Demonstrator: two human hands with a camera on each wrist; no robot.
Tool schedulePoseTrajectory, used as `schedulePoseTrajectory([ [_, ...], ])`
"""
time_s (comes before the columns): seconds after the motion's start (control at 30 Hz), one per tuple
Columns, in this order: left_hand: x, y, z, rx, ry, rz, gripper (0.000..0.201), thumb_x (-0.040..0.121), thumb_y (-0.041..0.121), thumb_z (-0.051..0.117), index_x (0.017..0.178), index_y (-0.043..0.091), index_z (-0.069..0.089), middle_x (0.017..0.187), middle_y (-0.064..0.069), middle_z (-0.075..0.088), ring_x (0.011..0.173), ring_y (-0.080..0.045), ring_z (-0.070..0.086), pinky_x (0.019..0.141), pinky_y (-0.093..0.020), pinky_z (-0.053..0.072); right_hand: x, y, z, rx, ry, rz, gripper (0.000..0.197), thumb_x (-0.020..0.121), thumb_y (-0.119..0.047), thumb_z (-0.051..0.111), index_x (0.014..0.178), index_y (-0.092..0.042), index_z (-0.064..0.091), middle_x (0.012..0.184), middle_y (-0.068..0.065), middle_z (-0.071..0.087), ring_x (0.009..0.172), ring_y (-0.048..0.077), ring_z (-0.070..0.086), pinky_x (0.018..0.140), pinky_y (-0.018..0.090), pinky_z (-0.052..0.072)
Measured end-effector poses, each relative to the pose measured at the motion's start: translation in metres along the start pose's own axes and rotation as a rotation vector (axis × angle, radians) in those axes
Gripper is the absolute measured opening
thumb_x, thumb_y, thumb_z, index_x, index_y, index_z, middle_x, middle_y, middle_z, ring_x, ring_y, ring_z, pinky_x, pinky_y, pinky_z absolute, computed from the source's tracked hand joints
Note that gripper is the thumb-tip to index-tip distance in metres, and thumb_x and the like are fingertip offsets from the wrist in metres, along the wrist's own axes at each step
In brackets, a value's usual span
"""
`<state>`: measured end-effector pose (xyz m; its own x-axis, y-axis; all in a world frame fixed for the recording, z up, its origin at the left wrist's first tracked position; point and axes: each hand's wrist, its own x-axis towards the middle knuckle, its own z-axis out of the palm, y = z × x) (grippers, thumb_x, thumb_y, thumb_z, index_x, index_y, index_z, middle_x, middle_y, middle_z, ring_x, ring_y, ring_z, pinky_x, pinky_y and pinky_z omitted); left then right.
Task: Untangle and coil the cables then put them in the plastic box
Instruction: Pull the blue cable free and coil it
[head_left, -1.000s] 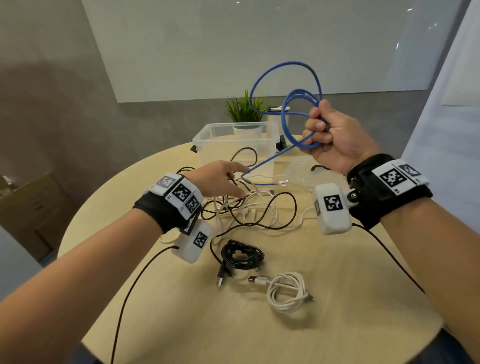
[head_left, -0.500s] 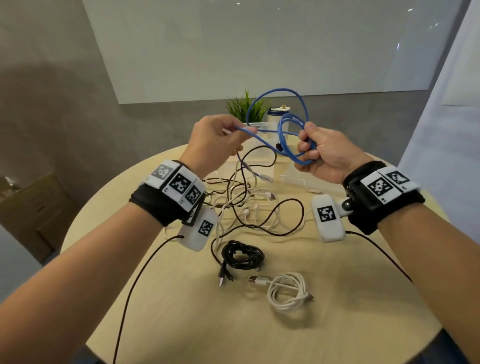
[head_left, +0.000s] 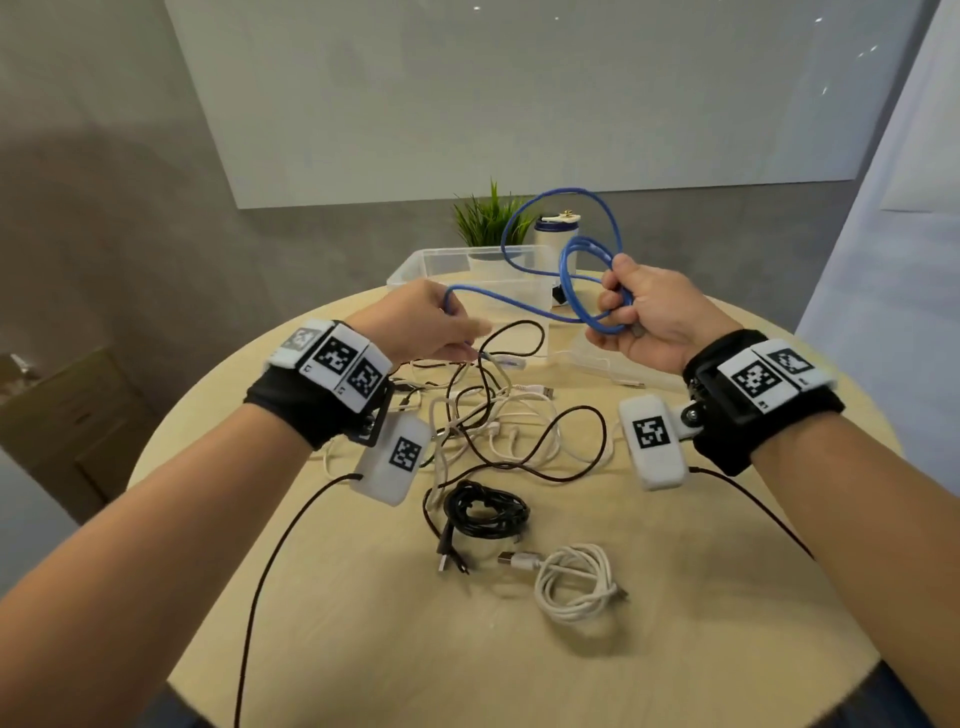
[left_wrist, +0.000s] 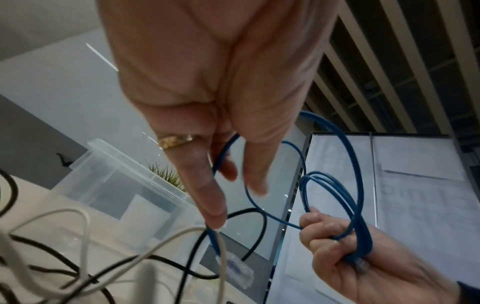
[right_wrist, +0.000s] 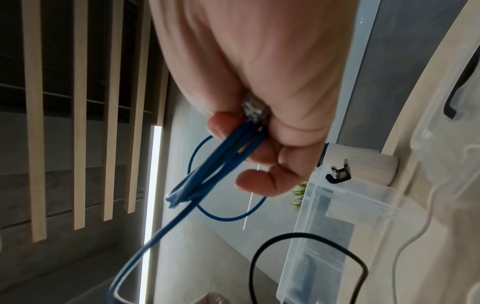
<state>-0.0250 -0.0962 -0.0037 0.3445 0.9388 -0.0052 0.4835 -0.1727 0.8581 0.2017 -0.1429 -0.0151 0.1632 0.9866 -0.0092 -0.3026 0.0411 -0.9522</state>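
R hand (head_left: 654, 322) fisted round several loops of blue cable (head_left: 571, 260), held above table (head_left: 701, 597) just in front of plastic box (head_left: 415, 267); one plug end sticks out of fist. L hand (head_left: 431, 325) pinches the free run of same cable btwn thumb + fingers (other plug dangles below, over the tangle (head_left: 493, 415) of blk/wht cables). Coiled blk cable (head_left: 485, 512) + coiled wht cable (head_left: 571, 582) lie nearer the person, on table.

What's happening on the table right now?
A person is coiling the blue cable. The right hand grips the gathered loops and one plug, while the left hand holds the loose run, whose clear plug dangles over the tangled cables. A coiled black cable and a coiled white cable lie on the table. The plastic box stands open behind.
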Motion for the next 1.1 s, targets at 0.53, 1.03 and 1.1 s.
schedulePoseTrajectory([
  [0.53,-0.011,0.007,0.012,-0.551,-0.067,-0.082,0.020,0.105,0.024,0.031,0.090,0.014,0.039,0.065,-0.012,0.068,0.060,-0.022,0.070,0.054,-0.024,0.058,0.004,0.016,0.018,0.058,0.031,0.014,0.034,0.105,-0.031,0.031,0.078,-0.016,0.044,0.059,-0.001,0.044,0.039,0.007,0.036,0.062,0.034,0.054],
  [1.03,0.007,-0.001,0.019,-0.140,0.131,0.205,0.008,0.092,-0.004,0.055,0.088,-0.004,0.062,0.076,-0.014,0.066,0.065,-0.020,0.069,0.068,-0.028,0.060,-0.006,0.026,0.035,-0.108,-0.260,0.091,0.033,0.104,-0.036,0.033,0.081,-0.016,0.047,0.059,0.000,0.047,0.039,0.008,0.038,0.069,0.053,0.058],
  [1.1,0.009,0.000,0.020,-0.125,0.163,0.210,0.016,0.093,-0.005,0.052,0.081,0.001,0.060,0.075,-0.012,0.065,0.067,-0.022,0.068,0.070,-0.030,0.060,-0.005,0.025,0.036,-0.057,-0.271,0.078,0.034,0.104,-0.036,0.034,0.081,-0.015,0.047,0.058,-0.001,0.046,0.039,0.008,0.036,0.077,0.057,0.056],
])
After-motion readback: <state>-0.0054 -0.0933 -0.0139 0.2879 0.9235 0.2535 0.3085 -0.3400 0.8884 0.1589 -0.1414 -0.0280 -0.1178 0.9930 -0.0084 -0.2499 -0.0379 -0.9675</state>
